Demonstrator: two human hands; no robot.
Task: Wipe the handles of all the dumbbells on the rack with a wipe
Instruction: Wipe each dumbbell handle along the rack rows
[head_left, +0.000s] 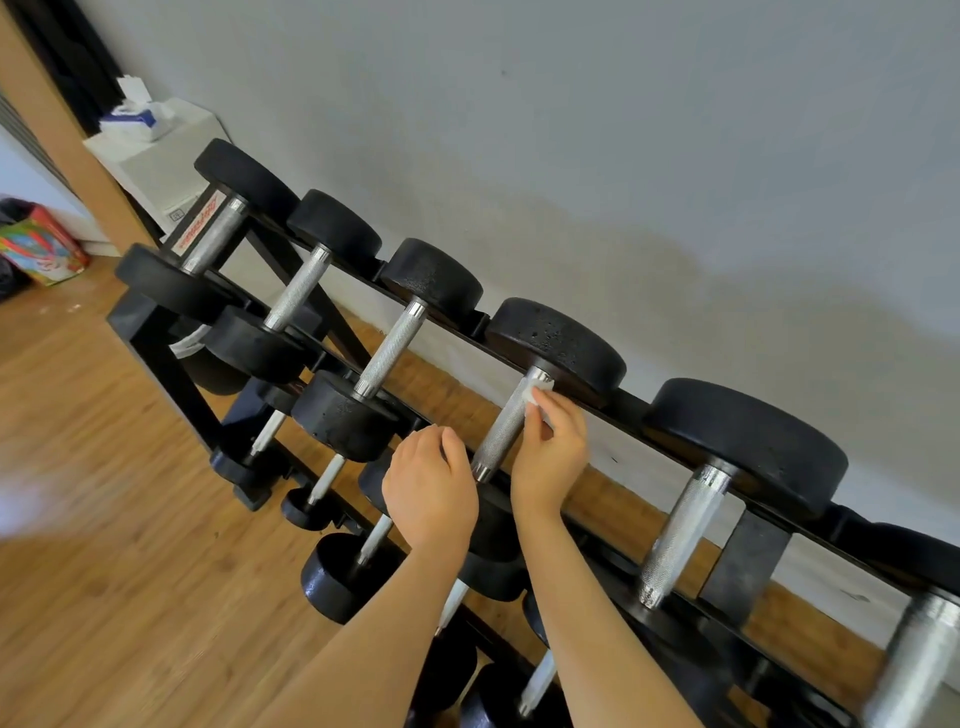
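A black rack (156, 353) holds rows of black dumbbells with knurled silver handles. My right hand (550, 452) pinches a small white wipe (535, 391) against the far end of the fourth top-row dumbbell's handle (501, 431), just below its far head (556, 343). My left hand (431, 488) covers that dumbbell's near head, fingers curled over it. To the left, other top-row handles (387, 353) stand bare; on the right is a thicker handle (685, 535). Lower rows carry smaller dumbbells with white handles (376, 540).
A white cabinet (156, 161) at the rack's far left end carries a pack of wipes (132, 111). A colourful bag (44, 244) stands on the wood floor (104, 519) at left. A grey wall (623, 130) runs behind the rack.
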